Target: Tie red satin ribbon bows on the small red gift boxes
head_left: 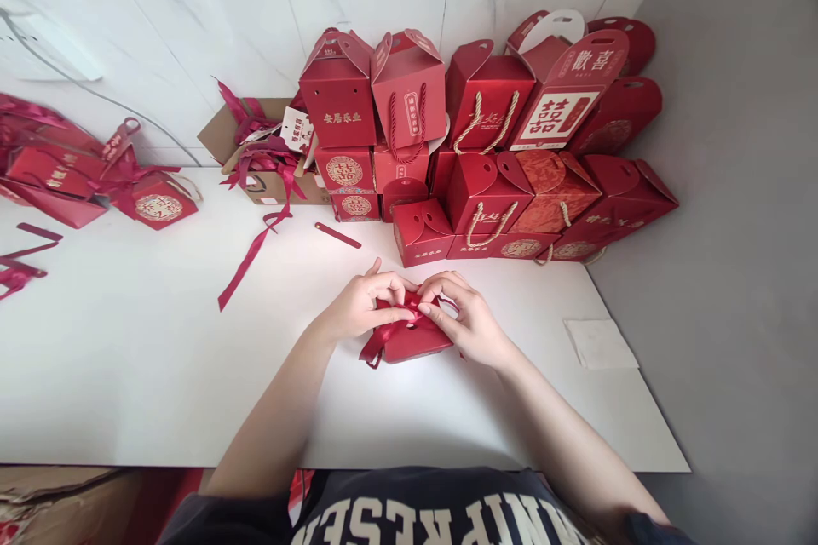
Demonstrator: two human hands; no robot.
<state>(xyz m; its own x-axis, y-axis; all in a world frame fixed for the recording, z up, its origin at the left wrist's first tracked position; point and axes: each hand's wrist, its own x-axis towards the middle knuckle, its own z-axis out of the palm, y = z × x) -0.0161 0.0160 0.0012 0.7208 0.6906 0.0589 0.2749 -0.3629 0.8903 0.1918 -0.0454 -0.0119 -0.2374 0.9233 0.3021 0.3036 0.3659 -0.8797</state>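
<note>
A small red gift box (418,345) stands on the white table in front of me, with a dark red ribbon (377,342) at its top. My left hand (371,300) pinches the ribbon between thumb and fingers from the left side. From the right, my right hand (465,313) pinches the same ribbon close to the other thumb. The fingertips of both hands nearly meet over the box and partly hide the ribbon's middle. Part of the box top is covered by my fingers.
Red gift boxes (491,115) are stacked against the wall. A cardboard box (287,187) holds ribbons and tags; one loose ribbon (249,264) trails onto the table. A red strip (338,235) lies nearby. More red boxes (57,174) sit left, a white paper (601,344) right.
</note>
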